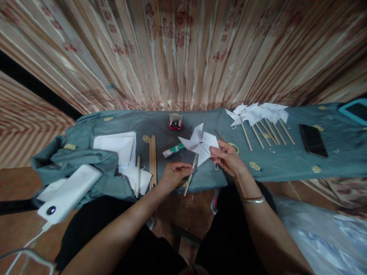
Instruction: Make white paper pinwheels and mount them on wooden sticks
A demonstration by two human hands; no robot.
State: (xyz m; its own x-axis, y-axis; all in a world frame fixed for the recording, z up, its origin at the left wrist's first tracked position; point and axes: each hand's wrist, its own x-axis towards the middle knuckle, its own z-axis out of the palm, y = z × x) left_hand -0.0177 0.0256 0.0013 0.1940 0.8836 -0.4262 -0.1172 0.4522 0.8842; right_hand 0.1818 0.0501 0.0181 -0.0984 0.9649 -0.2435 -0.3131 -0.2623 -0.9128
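I hold a white paper pinwheel (pixel 198 143) on a thin wooden stick (pixel 189 178) above the near edge of a blue-grey cloth-covered table (pixel 286 160). My left hand (pixel 174 175) pinches the stick partway down. My right hand (pixel 226 156) grips one paper blade at the pinwheel's right side. A small metal pin sits at the pinwheel's centre.
Several finished pinwheels (pixel 258 114) lie at the back right. Loose wooden sticks (pixel 153 160), white paper sheets (pixel 117 147), a glue stick (pixel 173 151), a small red box (pixel 175 122), a black phone (pixel 313 140) and a white power bank (pixel 70 193) lie around.
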